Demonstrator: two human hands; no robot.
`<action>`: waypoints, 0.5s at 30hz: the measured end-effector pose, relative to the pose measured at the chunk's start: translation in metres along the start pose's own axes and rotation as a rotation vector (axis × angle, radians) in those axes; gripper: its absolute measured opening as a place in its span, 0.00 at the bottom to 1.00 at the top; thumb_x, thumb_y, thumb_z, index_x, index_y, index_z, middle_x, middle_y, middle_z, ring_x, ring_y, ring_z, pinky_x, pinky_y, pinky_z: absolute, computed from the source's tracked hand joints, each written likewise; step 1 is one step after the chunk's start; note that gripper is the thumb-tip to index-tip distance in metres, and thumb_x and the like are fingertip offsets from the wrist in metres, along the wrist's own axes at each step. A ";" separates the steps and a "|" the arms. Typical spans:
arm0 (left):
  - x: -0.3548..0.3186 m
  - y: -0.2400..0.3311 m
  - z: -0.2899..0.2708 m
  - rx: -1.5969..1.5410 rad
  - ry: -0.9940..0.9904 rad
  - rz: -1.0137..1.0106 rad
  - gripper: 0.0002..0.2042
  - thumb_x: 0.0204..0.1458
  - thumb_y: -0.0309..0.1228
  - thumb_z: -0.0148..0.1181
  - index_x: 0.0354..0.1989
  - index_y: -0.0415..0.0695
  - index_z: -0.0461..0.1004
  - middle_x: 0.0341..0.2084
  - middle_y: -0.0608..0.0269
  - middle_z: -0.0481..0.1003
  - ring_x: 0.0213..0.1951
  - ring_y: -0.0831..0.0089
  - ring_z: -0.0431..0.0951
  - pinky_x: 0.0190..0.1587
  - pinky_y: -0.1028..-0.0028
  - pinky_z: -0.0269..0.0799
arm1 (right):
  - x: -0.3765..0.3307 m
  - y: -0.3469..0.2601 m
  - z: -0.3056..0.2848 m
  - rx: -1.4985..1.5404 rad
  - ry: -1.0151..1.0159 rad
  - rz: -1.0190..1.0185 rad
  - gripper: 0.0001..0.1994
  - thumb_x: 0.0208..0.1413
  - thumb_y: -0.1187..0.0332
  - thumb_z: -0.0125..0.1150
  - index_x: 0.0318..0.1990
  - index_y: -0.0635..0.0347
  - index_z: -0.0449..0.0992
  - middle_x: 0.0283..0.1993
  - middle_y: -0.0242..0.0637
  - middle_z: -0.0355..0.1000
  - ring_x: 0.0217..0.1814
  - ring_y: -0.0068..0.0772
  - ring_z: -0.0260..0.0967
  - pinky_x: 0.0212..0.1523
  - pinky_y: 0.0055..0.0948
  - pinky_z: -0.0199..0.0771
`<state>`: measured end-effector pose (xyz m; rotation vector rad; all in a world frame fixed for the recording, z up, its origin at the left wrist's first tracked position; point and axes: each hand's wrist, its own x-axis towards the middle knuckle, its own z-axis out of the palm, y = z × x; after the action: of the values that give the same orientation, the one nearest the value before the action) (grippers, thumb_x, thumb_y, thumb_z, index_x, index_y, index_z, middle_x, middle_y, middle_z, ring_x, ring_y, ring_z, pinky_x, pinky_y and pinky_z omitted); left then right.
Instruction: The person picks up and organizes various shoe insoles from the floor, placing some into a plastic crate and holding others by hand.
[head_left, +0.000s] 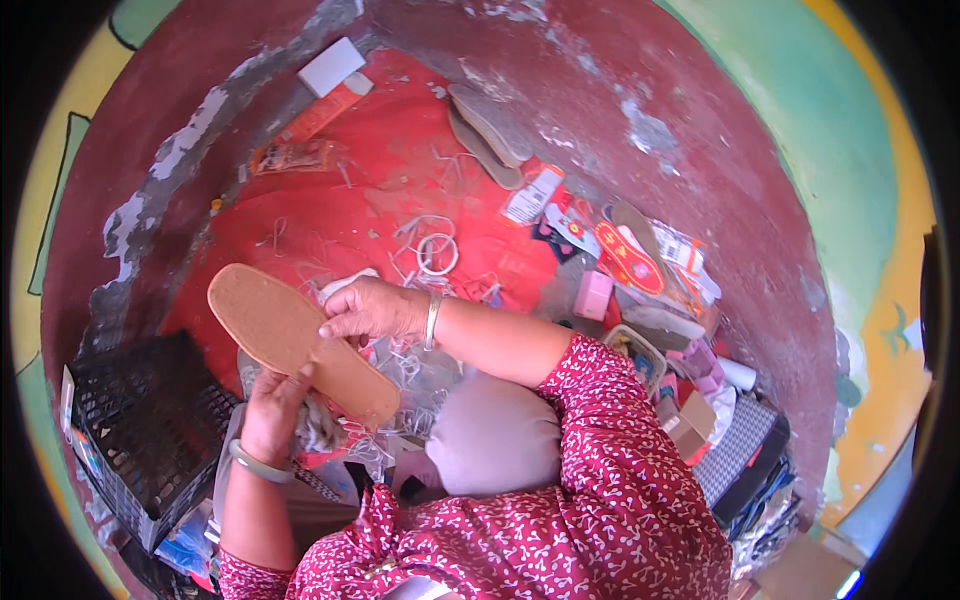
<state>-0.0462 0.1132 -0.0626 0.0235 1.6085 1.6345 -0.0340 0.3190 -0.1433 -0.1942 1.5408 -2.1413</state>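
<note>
Tan, flat, foot-shaped insole of coarse woven fibre (300, 342), held up in the air over the lap, between the black plastic lattice crate (140, 430) at the left and the red cloth sheet (330, 215) spread on the floor ahead. Left hand (275, 400) under the heel half, fingers curled up around the edge, closed on the insole and seemingly also on a grey, ragged scrap of cloth (320, 428) bunched just below; whether that scrap is truly in the grip or only lying beneath, impossible to tell. Right hand (368, 310) on the upper edge near the middle, fingertips pinching the rim, a thin bangle on the wrist. Toe half jutting free to the upper left, unsupported. Likely trouble: a grip this shallow on a thin, bendy piece, so a twist or a slackening of either hand probably enough to let the toe sag or the whole piece slide down into the tangle of white cord loops (432, 250) and clippings on the cloth. Also a risk of creasing the fibre if pinched hard at the rim. Loose cord ends near the wrists, apt to snag on a bangle. More insoles, grey (490, 130) and red-patterned (628, 258), lying well apart at the far side.
</note>
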 end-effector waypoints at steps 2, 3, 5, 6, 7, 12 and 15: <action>-0.002 -0.002 -0.004 -0.061 0.075 -0.054 0.10 0.53 0.27 0.51 0.44 0.40 0.68 0.33 0.63 0.74 0.30 0.76 0.73 0.32 0.77 0.69 | -0.028 -0.014 -0.001 0.090 0.124 0.041 0.12 0.55 0.62 0.55 0.36 0.64 0.73 0.24 0.30 0.71 0.27 0.22 0.70 0.29 0.21 0.71; -0.002 0.000 -0.007 -0.068 0.055 -0.081 0.10 0.53 0.27 0.52 0.44 0.40 0.68 0.33 0.64 0.73 0.30 0.76 0.73 0.31 0.77 0.69 | -0.045 -0.011 -0.010 0.093 0.187 0.044 0.12 0.55 0.63 0.55 0.36 0.64 0.73 0.25 0.31 0.72 0.29 0.22 0.71 0.31 0.22 0.72; -0.001 0.007 -0.012 -0.003 -0.013 -0.077 0.08 0.53 0.28 0.52 0.40 0.41 0.69 0.25 0.67 0.72 0.24 0.78 0.71 0.26 0.79 0.67 | -0.097 -0.002 -0.024 0.072 0.429 0.061 0.12 0.56 0.64 0.53 0.36 0.65 0.73 0.28 0.34 0.73 0.32 0.24 0.72 0.34 0.24 0.73; -0.002 0.007 -0.011 -0.028 0.096 -0.038 0.05 0.53 0.28 0.52 0.37 0.42 0.70 0.20 0.68 0.71 0.19 0.80 0.69 0.22 0.81 0.64 | -0.126 0.004 -0.031 0.049 0.579 0.063 0.12 0.57 0.64 0.52 0.37 0.65 0.73 0.30 0.36 0.73 0.35 0.25 0.72 0.37 0.25 0.73; -0.002 0.008 -0.013 -0.022 0.143 -0.009 0.05 0.53 0.28 0.52 0.36 0.43 0.70 0.20 0.68 0.71 0.20 0.80 0.69 0.22 0.81 0.65 | -0.163 0.014 -0.043 0.076 0.653 0.084 0.12 0.57 0.64 0.50 0.38 0.64 0.72 0.35 0.38 0.73 0.37 0.27 0.72 0.40 0.26 0.72; -0.009 0.000 -0.032 -0.023 0.281 0.046 0.08 0.53 0.28 0.52 0.40 0.43 0.70 0.26 0.68 0.73 0.23 0.80 0.72 0.25 0.80 0.68 | -0.363 0.057 -0.046 0.021 1.261 0.380 0.11 0.55 0.69 0.49 0.44 0.62 0.70 0.37 0.36 0.73 0.36 0.26 0.73 0.36 0.20 0.69; -0.011 -0.016 -0.062 -0.072 0.266 -0.019 0.11 0.53 0.28 0.52 0.44 0.41 0.69 0.35 0.65 0.73 0.33 0.76 0.74 0.35 0.76 0.71 | -0.446 0.088 -0.018 0.024 1.546 0.496 0.08 0.52 0.71 0.52 0.39 0.62 0.73 0.31 0.35 0.74 0.26 0.23 0.71 0.23 0.17 0.64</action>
<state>-0.0634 0.0539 -0.0818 -0.2561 1.7386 1.7368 0.3739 0.5207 -0.1568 2.0105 1.8316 -1.7508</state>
